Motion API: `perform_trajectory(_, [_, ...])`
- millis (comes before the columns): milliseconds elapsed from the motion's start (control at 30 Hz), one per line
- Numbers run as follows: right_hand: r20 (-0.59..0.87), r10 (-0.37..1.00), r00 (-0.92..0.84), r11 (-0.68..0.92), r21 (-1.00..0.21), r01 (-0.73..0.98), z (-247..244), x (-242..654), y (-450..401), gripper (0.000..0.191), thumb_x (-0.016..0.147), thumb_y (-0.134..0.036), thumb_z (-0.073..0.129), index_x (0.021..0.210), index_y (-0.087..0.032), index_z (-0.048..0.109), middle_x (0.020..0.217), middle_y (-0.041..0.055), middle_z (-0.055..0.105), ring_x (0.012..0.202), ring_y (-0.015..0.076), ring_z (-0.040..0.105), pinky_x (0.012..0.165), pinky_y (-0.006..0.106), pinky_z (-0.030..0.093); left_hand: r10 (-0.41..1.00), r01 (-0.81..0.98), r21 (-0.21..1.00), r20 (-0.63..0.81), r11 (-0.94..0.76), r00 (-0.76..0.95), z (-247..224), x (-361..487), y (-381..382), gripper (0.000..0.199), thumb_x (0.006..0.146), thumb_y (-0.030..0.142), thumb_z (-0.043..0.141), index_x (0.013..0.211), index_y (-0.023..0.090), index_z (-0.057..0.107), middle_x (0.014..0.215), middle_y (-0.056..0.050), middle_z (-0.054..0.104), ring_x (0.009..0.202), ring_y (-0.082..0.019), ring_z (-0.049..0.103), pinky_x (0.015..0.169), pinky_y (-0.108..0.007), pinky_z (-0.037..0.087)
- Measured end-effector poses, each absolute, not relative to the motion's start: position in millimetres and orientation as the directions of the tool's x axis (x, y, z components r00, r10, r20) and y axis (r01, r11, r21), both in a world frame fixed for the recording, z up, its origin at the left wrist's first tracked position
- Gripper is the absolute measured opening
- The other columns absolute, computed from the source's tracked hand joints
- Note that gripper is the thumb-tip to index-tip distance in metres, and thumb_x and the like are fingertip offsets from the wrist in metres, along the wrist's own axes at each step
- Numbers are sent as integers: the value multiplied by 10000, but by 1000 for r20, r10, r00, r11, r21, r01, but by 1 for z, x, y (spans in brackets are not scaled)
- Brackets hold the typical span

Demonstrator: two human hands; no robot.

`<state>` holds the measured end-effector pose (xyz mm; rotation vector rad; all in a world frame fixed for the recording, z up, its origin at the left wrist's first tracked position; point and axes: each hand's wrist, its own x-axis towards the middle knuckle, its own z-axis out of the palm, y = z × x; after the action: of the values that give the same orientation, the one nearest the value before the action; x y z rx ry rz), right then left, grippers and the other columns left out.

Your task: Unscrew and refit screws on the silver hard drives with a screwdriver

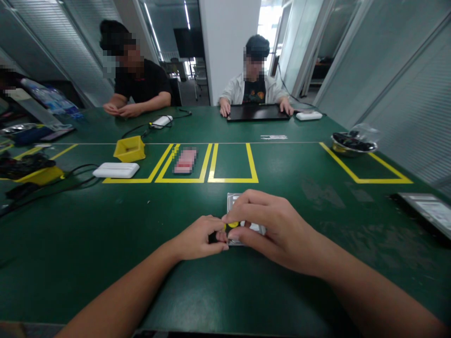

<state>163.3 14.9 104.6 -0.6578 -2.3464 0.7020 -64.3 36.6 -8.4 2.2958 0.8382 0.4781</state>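
A silver-edged, flat rectangular device (231,199) with white labels, resembling a hard drive, lies on the green table in front of me, largely covered by my hands. Just over its left side is a small black-and-yellow object (233,224), whose kind I cannot make out. My left hand (201,238) curls in from the left, its thumb and fingers closed around the object's dark end. From the right, my right hand (269,225) arches over the device, thumb and fingertips closed about the yellow part.
Yellow tape (252,162) marks areas beyond my hands; a pink phone-like item (185,160) lies in one. Left are a yellow bin (129,149) and white power strip (116,170). Right are a metal bowl (354,144) and flat panel (426,211). Two people sit opposite, one holding a black panel (259,112).
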Motion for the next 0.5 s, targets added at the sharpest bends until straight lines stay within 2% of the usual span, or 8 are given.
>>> perform_trajectory(267, [416, 536, -735, 752, -631, 191, 104, 164, 17, 144, 954, -155, 531, 1039, -140, 646, 1005, 49, 627, 953, 124, 574, 854, 249, 468, 653, 410, 692, 117, -594, 748, -5, -63, 38, 151, 820, 286, 675, 896, 158, 647, 878, -22, 685, 845, -183, 635, 785, -286, 491])
perform_trajectory(500, [428, 498, -754, 773, -613, 163, 104, 164, 17, 202, 948, -105, 490, 1072, -128, 648, 1074, 70, 659, 1025, 139, 592, 926, 271, 478, 642, 407, 660, 151, -632, 752, -9, -65, 38, 141, 833, 302, 659, 876, 169, 647, 860, -19, 680, 846, -189, 632, 822, -308, 479])
